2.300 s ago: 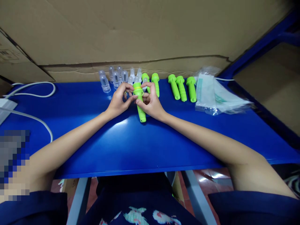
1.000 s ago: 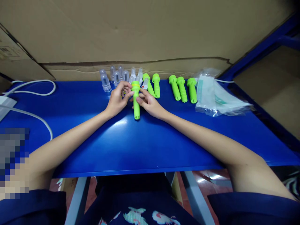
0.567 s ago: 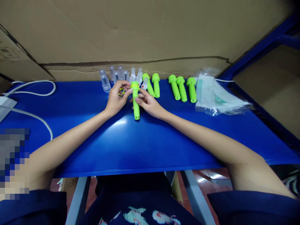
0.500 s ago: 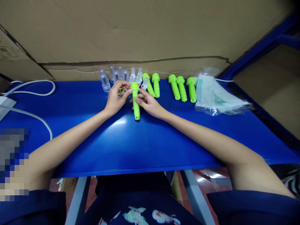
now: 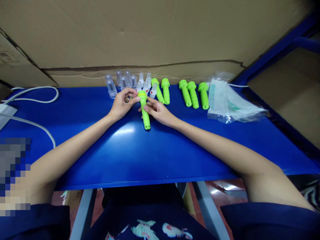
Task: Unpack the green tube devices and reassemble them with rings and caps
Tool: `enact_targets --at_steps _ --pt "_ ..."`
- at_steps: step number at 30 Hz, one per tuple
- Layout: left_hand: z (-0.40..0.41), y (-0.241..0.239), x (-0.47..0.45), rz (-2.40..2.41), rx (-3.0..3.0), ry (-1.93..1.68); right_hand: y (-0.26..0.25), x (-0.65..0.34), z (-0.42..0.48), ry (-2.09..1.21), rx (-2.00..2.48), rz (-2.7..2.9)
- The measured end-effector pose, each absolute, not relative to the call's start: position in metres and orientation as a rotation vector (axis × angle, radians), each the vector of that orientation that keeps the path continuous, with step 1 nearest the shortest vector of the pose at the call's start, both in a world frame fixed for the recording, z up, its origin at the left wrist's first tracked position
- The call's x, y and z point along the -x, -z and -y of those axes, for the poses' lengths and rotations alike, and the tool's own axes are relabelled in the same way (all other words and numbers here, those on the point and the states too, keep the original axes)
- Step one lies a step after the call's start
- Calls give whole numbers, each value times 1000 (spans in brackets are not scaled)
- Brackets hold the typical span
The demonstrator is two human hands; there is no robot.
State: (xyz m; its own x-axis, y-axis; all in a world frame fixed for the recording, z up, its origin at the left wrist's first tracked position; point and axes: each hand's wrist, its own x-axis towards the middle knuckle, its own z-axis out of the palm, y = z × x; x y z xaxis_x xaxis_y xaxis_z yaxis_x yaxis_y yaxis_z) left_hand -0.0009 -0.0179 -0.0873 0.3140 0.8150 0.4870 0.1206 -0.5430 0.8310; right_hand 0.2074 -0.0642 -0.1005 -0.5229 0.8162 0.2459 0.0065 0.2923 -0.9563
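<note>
Lime-green torch (image 5: 145, 113) slants over the counter (image 5: 155, 160). At far left, print on the carton (image 5: 15, 60) is too blurred to read. Left hand (image 5: 122, 105), arm stretched forward, pinches the torch's head between thumb and fingers; right hand (image 5: 161, 112) grips the handle, fingers beneath, thumb on top.

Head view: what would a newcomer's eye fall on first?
The bright green tube, mid-picture above the blue table, its head at the left hand and its body in the right hand. Then five more tubes toward the back, two just beyond the right hand and three farther right. Last, the clear caps standing beyond the left hand.
</note>
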Motion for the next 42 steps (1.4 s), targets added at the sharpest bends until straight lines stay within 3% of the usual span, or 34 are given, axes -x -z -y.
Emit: enact_targets --at_steps 17,42 --pt "14 91 3 -798 -1957 -1249 94 -210 69 -1284 764 1822" --pt "18 90 1 -772 -2115 -1361 106 -203 67 -983 854 1717"
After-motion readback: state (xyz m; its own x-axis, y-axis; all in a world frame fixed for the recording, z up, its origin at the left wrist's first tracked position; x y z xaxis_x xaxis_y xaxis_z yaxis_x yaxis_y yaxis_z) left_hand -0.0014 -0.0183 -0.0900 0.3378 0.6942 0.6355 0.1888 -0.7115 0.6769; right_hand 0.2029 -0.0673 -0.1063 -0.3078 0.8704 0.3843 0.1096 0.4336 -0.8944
